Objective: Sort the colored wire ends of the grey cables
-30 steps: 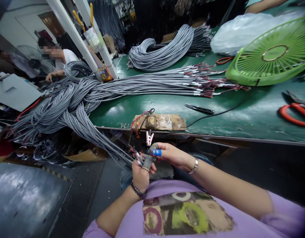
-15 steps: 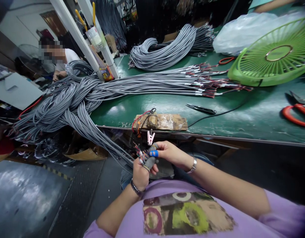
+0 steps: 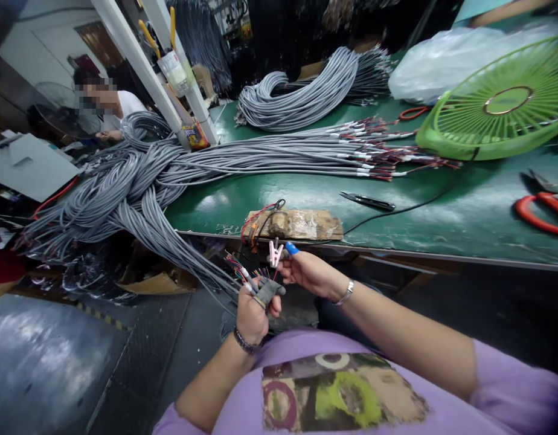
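My left hand is closed around grey cables, with grey covers on its thumb and finger. Stripped ends with thin coloured wires fan out above its grip. My right hand, a blue wrap on one finger, is pinched just above and to the right of the left. A thin red wire runs from the cable ends toward its fingertips, which partly hide it. Right beside those fingertips is a pink clothespin, at the front edge of the bench below a wooden block.
Grey cable bundles lie along the green bench, with a coil behind. Black snips, red-handled scissors and a green fan are to the right. A person sits at far left beyond a white post.
My right hand has moved up and right, away from my left hand to beside the clothespin. My left hand has shifted slightly left and down, and the coloured wires are more exposed.
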A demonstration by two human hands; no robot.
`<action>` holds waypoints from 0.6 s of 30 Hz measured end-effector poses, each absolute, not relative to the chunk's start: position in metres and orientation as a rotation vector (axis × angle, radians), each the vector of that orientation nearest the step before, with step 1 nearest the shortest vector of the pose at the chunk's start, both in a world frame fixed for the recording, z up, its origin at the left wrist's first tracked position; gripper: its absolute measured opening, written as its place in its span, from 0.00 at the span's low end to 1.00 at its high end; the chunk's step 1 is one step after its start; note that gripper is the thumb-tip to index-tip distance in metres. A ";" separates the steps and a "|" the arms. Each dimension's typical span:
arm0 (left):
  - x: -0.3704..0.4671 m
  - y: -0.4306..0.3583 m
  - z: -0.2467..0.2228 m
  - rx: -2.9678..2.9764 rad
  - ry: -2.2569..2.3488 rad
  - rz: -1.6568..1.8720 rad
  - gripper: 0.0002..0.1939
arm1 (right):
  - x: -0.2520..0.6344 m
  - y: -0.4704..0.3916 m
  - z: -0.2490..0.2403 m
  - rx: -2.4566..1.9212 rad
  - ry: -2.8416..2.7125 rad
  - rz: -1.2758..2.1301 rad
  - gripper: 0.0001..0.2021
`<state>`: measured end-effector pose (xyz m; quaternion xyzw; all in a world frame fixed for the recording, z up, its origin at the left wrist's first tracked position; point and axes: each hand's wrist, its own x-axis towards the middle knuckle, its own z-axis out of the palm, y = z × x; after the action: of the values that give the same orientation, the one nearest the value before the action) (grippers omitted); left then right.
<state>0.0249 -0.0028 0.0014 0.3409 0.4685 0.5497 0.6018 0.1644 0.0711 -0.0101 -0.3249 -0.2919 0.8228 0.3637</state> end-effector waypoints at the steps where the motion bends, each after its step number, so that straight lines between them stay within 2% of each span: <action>1: 0.025 -0.001 0.004 0.787 1.069 1.266 0.17 | 0.163 0.074 -0.009 -0.826 -0.788 2.099 0.25; 7: 0.027 0.009 0.009 0.768 1.038 1.261 0.18 | 0.153 0.076 -0.007 -0.888 -1.106 1.617 0.27; 13: 0.030 0.011 0.005 0.761 1.071 1.222 0.18 | 0.145 0.078 -0.011 -0.748 -0.649 2.020 0.21; 18: 0.032 0.011 0.002 0.762 1.106 1.188 0.17 | 0.141 0.081 -0.012 -0.716 -0.508 1.999 0.19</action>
<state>0.0318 0.0113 0.0022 0.3320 0.4818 0.5176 0.6243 0.1405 0.0809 -0.0121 -0.2910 -0.2064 0.8124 0.4613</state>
